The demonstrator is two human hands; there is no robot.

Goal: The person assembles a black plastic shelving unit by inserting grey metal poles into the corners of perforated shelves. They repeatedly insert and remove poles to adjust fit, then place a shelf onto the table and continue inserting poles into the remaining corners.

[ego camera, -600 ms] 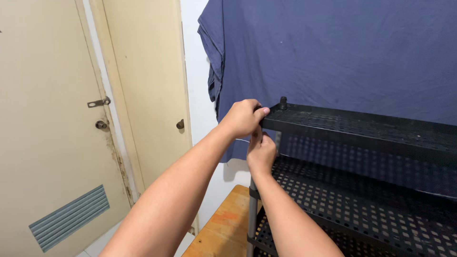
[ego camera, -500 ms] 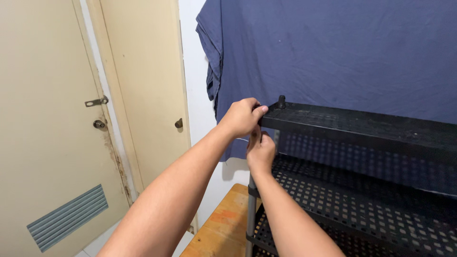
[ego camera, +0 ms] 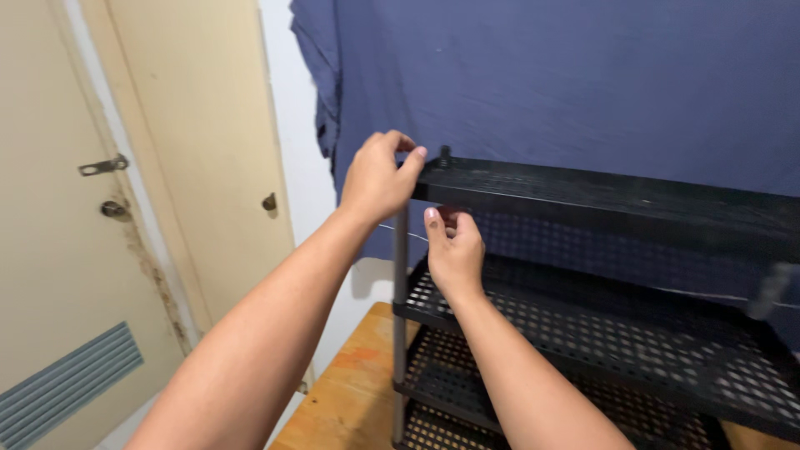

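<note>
left hand [ego camera: 377, 177] grip closed on top shelf [ego camera: 600, 193] corner edge | right hand [ego camera: 454, 250] grip loose, empty, under shelf rim beside post [ego camera: 400, 283]

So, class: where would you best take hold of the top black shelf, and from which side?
Probably at its front left corner, from the open left end, thumb under and fingers over the thick rim. The left hand already takes its grip there; blue cloth blocks the back.

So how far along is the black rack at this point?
Two lower perforated shelves already sit on the grey corner post. In hand: the left hand grips the top shelf corner, the right hand just beneath it. The back corner peg stays uncapped.
</note>
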